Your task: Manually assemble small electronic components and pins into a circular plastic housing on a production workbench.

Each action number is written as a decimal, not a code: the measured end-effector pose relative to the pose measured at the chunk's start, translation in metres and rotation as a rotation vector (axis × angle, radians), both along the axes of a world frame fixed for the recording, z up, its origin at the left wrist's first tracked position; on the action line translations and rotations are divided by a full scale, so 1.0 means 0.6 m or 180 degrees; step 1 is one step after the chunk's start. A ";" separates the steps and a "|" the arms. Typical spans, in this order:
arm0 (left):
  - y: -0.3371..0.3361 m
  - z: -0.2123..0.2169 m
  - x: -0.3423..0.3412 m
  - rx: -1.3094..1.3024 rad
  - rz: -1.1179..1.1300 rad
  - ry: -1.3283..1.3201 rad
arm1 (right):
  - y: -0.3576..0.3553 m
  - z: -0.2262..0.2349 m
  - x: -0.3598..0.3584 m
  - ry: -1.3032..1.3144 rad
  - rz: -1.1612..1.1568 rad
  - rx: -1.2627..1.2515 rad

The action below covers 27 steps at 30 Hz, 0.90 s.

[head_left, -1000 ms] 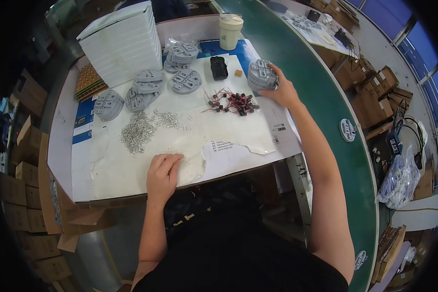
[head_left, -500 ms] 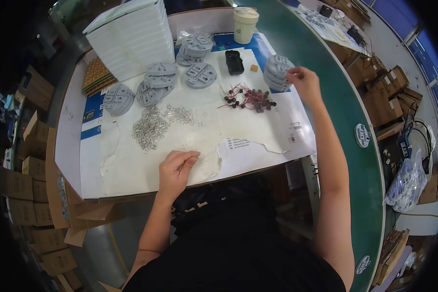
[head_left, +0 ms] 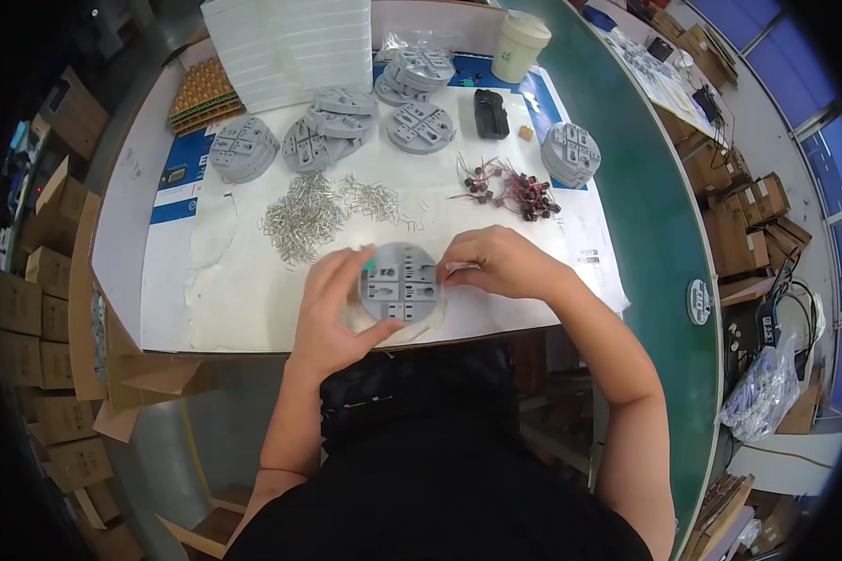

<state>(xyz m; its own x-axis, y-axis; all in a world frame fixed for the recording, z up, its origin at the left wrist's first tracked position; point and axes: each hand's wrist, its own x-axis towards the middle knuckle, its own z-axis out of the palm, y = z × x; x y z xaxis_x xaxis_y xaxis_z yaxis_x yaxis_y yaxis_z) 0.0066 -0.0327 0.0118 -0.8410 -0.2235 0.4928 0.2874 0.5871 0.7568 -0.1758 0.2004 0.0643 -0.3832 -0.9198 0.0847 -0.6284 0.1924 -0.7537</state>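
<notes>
A round grey plastic disc (head_left: 400, 292) with slots and cross-shaped ribs is held low over the near part of the table. My left hand (head_left: 332, 313) grips its left side, thumb at the lower edge and fingers at the upper left. A small green spot shows beside those fingertips. At the disc's right edge my right hand (head_left: 496, 265) is closed, thumb and fingers pinched at the rim; whether a small part is also between them is hidden. Beyond the left hand lies a heap of small silvery metal pieces (head_left: 304, 220).
Stacked grey discs (head_left: 243, 150) stand along the back, with another stack (head_left: 571, 154) at the right. Red-and-black wired parts (head_left: 529, 194), a black tray (head_left: 490, 114), a lidded cream cup (head_left: 520, 47) and white foam trays (head_left: 290, 56) are around. A green surface (head_left: 664, 280) borders the right.
My right hand has come from the right-hand stack to the table's near middle, and that stack is lower. A grey disc is now between both hands; my left hand has opened around it.
</notes>
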 end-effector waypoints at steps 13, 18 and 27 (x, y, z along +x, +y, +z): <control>-0.011 0.003 -0.024 -0.0311 -0.0455 -0.0657 | -0.134 -0.082 -0.037 0.0790 -0.2200 0.0864; -0.014 -0.003 -0.018 -0.0177 -0.0352 -0.0704 | -0.117 -0.056 -0.039 0.0464 -0.1881 0.0355; -0.013 -0.010 -0.015 -0.0016 -0.0352 -0.0770 | -0.109 -0.020 0.013 -0.0928 -0.1383 0.0400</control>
<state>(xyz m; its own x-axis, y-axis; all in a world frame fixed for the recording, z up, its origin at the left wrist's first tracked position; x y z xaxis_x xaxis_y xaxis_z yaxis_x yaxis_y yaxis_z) -0.0023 -0.0403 0.0058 -0.9537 -0.1216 0.2752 0.1611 0.5661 0.8084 -0.1679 0.1351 0.0526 -0.7220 -0.6673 -0.1827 -0.2387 0.4881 -0.8395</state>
